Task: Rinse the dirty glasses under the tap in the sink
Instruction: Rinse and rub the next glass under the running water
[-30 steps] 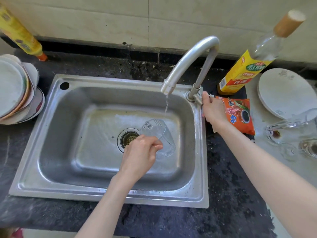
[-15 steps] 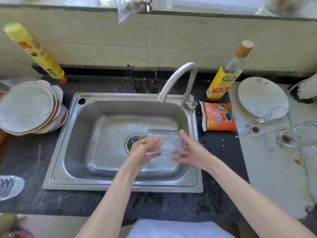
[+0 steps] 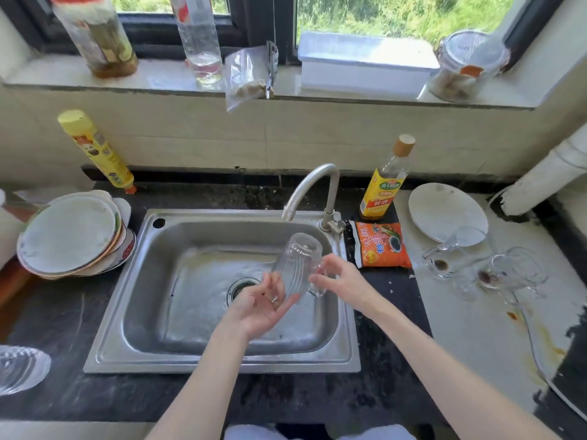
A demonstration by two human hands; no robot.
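A clear ribbed glass mug (image 3: 298, 265) is held upside down over the steel sink (image 3: 133, 281), just below the spout of the tap (image 3: 313, 185). My left hand (image 3: 260, 304) cups it from below at its mouth, palm up. My right hand (image 3: 341, 277) holds its right side by the handle. No water stream shows at the spout. Several dirty glasses (image 3: 451, 255) with brown residue lie on the white counter at the right, one of them (image 3: 511, 271) on its side.
A stack of plates (image 3: 70, 233) sits left of the sink, and a clear ribbed glass dish (image 3: 19, 368) at the near left edge. An orange sauce packet (image 3: 381, 246), a yellow-label bottle (image 3: 382, 185) and a white plate (image 3: 444, 211) lie right of the tap. A yellow bottle (image 3: 98, 154) leans on the wall.
My right hand left the tap handle and came to the mug. The water stream stopped. The mug turned from lying sideways to upside down and rose toward the spout.
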